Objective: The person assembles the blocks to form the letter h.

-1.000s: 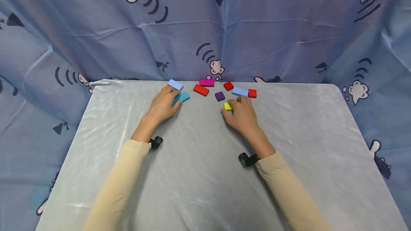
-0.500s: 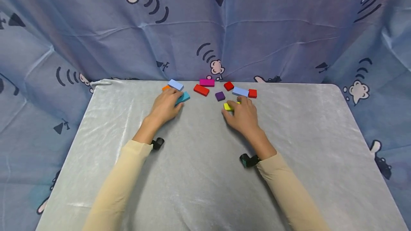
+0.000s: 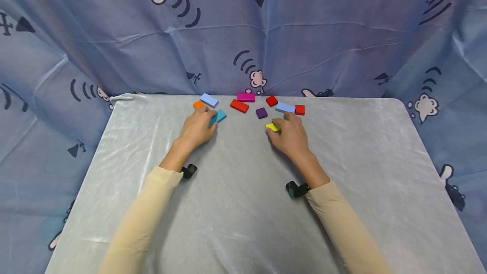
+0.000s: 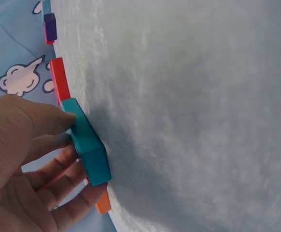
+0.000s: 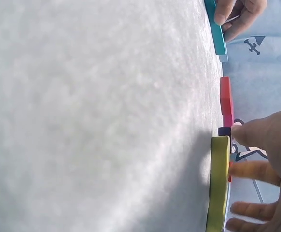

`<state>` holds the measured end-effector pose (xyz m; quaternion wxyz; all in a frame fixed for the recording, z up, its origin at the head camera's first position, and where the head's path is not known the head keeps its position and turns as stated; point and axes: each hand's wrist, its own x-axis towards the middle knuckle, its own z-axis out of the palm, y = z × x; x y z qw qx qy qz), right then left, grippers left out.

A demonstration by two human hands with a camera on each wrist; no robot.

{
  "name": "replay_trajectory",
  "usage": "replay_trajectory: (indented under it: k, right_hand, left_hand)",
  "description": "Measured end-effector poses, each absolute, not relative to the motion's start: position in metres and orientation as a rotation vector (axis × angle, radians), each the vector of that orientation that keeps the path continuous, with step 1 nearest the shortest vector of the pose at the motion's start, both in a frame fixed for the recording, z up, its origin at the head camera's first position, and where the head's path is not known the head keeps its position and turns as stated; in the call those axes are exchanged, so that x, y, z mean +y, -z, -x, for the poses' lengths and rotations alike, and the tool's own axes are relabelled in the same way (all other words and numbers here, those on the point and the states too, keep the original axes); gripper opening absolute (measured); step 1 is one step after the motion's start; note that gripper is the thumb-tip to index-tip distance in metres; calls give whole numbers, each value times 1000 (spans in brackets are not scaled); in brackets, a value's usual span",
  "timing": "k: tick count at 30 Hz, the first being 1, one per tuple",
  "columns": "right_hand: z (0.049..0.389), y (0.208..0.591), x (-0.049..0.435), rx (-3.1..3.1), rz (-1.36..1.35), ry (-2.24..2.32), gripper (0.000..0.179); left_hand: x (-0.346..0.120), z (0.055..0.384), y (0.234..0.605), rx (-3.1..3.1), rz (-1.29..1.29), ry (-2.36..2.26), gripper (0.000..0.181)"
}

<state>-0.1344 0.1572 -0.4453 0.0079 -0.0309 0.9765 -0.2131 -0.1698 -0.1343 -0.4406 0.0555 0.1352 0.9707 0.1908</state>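
Observation:
My left hand [image 3: 198, 128] pinches a teal block [image 3: 220, 116] near the table's far edge. In the left wrist view its thumb overlaps the near side of the teal block [image 4: 90, 140], and the other fingers lie behind and below. Over a yellow block [image 3: 272, 127] is my right hand [image 3: 291, 136], with its fingers spread. In the right wrist view, those fingertips meet the upper edge of the yellow block [image 5: 219, 186]; I cannot tell whether they press it. The thumb sits beyond its end, beside a purple block [image 5: 224, 131].
Behind the hands lie a light blue block [image 3: 209, 100], an orange block [image 3: 198, 104], a red block [image 3: 239, 105], a magenta block [image 3: 245, 97] and another light blue block [image 3: 285, 107] between two small red ones. A patterned curtain [image 3: 323, 45] borders the grey cloth-covered table [image 3: 236, 202].
The yellow block has turned slightly, its left end coming nearer to me. My left hand has shifted a little to the right, uncovering more of the orange block.

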Motion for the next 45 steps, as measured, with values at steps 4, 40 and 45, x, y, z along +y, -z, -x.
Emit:
replay_trajectory:
  k: [4, 40, 45]
  right_hand:
    - [134, 445, 159, 3060, 38, 640, 55]
    - [133, 448, 162, 3087, -2, 529, 66]
    - [133, 449, 162, 3097, 12, 522, 68]
  left_hand:
    - [-132, 168, 438, 2928, -370, -586, 46]
    - [-126, 160, 429, 2973, -77, -806, 37]
    - [-128, 139, 423, 2949, -93, -874, 27]
